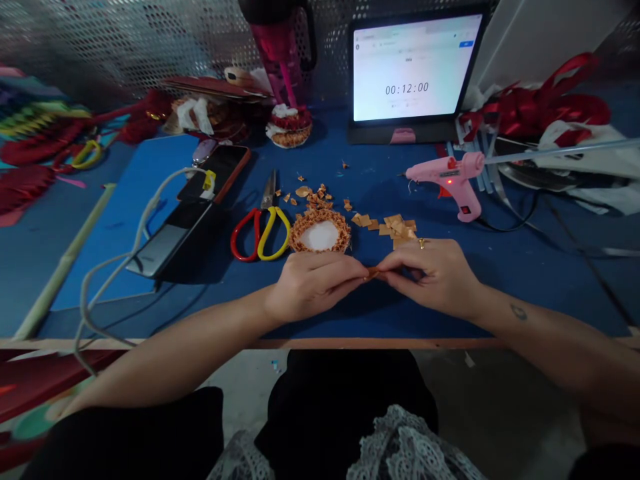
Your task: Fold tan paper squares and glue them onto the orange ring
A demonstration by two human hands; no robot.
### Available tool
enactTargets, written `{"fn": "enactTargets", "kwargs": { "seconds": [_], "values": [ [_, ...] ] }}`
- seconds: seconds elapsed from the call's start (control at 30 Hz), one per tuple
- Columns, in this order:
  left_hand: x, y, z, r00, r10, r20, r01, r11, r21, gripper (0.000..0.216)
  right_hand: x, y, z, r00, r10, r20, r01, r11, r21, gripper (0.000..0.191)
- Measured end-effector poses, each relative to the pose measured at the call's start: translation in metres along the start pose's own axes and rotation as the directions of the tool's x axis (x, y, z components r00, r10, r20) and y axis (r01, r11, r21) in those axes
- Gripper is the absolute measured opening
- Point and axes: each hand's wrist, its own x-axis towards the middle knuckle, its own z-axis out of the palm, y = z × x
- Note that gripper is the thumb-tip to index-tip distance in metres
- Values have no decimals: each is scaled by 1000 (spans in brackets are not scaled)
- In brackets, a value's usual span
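Observation:
Between my fingertips is a small piece of tan ribbon (pixel 373 273), pinched at its left end by my left hand (pixel 320 283) and at its right end by my right hand (pixel 435 277). Both hands are closed, just above the table near its front edge. Behind my left hand lies a white disc (pixel 320 235) ringed with ruffled brown trim (pixel 345 230). Flat tan squares (pixel 397 227) form a loose pile beyond my right hand. Small folded brown bits (pixel 317 199) are scattered behind the ringed disc.
Scissors (pixel 260 233) with red and yellow handles lie left of the disc. A pink glue gun (pixel 450 179) with a lit red light rests at right. A tablet (pixel 415 73) stands behind. Phones (pixel 175 233) and a white cable (pixel 107 267) lie at left, on a blue board (pixel 95 267).

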Motion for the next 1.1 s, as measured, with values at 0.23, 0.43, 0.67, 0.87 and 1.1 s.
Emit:
{"fn": "enactTargets", "kwargs": {
  "seconds": [0.23, 0.43, 0.67, 0.87, 1.1],
  "values": [
    [0, 0, 1, 999, -22, -28, 23, 999, 41, 13, -2, 0, 4, 999, -43, -1, 43, 998, -47, 5],
    [-3, -1, 5, 998, -39, -51, 38, 999, -21, 24, -5, 1, 5, 997, -61, 52, 64, 996, -64, 9],
    [-3, -1, 5, 998, -62, -3, 62, 998, -8, 25, -2, -3, 3, 980, -182, 82, 196, 950, -242, 13],
    [-3, 0, 5, 1000, -31, 7, 30, 999, 44, 25, -1, -6, 3, 976, -187, 108, 211, 935, -285, 18],
    [-4, -1, 5, 1000, -21, 19, 20, 999, 47, 24, -2, -7, 4, 976, -208, 67, 218, 917, -334, 13]
  ]
}}
